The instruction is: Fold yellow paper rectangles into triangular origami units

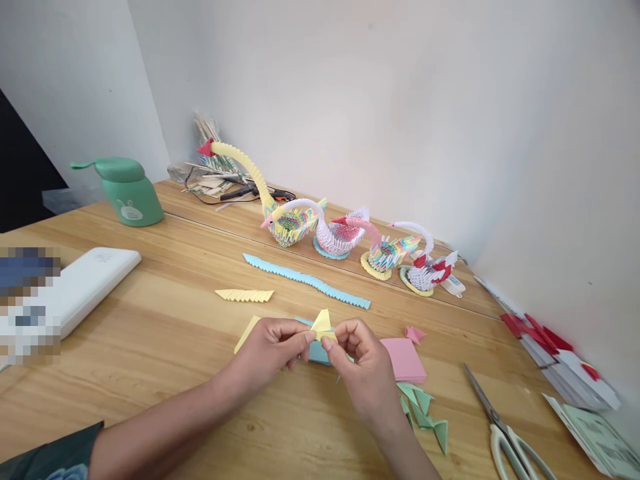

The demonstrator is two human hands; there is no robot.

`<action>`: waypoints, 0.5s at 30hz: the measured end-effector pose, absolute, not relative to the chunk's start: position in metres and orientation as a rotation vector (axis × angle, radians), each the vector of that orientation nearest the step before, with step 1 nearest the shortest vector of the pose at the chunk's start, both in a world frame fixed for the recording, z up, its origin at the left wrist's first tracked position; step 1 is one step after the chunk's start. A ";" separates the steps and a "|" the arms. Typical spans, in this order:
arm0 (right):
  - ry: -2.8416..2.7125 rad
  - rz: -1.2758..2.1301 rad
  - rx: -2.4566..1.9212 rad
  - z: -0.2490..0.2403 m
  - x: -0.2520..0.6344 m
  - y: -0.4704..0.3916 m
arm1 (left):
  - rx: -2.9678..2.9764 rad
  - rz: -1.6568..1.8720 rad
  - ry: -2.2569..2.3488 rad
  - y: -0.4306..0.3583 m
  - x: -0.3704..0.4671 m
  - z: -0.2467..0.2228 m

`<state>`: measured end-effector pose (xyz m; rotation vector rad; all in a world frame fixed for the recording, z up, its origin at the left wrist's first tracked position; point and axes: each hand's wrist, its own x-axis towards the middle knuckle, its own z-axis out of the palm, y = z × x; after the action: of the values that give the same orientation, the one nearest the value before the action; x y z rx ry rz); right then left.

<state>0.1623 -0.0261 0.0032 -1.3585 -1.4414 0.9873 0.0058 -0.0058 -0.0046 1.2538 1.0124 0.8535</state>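
Observation:
Between my two hands is a small piece of folded yellow paper [323,324], with one pointed flap standing up. My left hand [280,341] pinches its left side between thumb and fingers. On the right side, the thumb and fingertips of my right hand [361,357] are closed on the same piece. Under and behind the hands lie blue paper [320,353] and, by my left wrist, a partly covered yellow paper [247,335]. A stack of pink paper squares [404,360] sits just right of my right hand, with folded green paper pieces [423,408] below it.
A blue strip of interlocked folded paper [307,280] and a shorter yellow strip [245,295] lie farther back. Several paper swans [340,233] line the wall. Scissors [495,420] lie at right; a green bottle [131,193] and white device [100,280] stand left.

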 end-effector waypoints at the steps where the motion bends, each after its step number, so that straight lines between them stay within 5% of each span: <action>1: -1.395 1.057 -1.320 0.003 0.163 -0.026 | 1.249 0.859 1.010 -0.006 0.006 -0.004; 8: -1.208 1.483 -1.115 0.005 0.174 -0.024 | 1.236 0.851 0.997 -0.005 0.004 -0.003; 15: -1.414 1.218 -1.263 0.002 0.169 -0.027 | 1.413 0.802 1.046 -0.012 0.011 -0.006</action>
<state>0.1686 -0.0266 0.0018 -1.2634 -1.4143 1.2176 0.0110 -0.0122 -0.0055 1.4132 1.0461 0.8015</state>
